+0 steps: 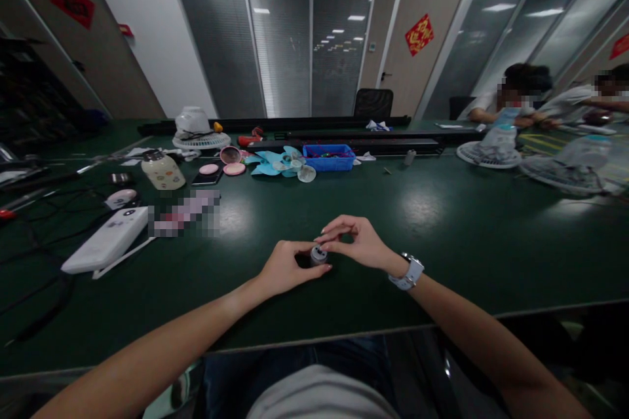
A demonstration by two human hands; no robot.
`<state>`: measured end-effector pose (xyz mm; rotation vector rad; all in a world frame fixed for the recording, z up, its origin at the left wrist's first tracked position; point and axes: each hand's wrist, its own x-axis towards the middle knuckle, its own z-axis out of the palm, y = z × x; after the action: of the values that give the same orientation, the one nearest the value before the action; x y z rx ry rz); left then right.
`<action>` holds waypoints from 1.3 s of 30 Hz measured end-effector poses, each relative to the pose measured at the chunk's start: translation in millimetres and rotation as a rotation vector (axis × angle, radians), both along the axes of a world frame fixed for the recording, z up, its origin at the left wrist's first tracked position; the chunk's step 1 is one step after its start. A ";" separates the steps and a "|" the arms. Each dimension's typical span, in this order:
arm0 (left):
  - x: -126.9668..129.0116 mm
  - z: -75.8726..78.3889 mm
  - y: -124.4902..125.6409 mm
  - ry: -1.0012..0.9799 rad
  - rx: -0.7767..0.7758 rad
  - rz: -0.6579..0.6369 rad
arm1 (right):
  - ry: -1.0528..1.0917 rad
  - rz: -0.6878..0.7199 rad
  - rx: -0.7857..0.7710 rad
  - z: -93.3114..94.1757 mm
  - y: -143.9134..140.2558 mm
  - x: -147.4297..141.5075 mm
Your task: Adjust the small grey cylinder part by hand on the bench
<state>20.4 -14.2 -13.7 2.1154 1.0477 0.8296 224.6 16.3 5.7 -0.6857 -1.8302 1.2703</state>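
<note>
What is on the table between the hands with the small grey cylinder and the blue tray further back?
Nothing. In the head view, only bare green table lies between the small grey cylinder and the blue tray.

We are in an office meeting room turned into an assembly workshop. The long green table [442, 222] is our landmark: behind it run glass partition walls with blinds [295, 33] and a wooden door [417, 33] carrying a red paper decoration [419, 34]. On the table's far side lie fan blades [272, 162], a blue parts bin [329, 157] and fan grilles [201, 140] (small fans in pieces). At its far right end, other people [521, 95] sit working.
</note>
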 end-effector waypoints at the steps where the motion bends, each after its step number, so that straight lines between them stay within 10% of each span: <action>1: -0.1 0.2 -0.1 0.001 -0.001 -0.004 | -0.025 -0.010 0.028 1.5 -3.4 -2.0; 39: -1.6 1.7 -4.3 0.018 0.085 -0.067 | -0.138 -0.141 0.114 -2.9 -18.4 -8.7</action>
<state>18.9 -18.5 -11.9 2.2202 0.9608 0.8368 215.9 -2.1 2.8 -0.8411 -1.9125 1.0418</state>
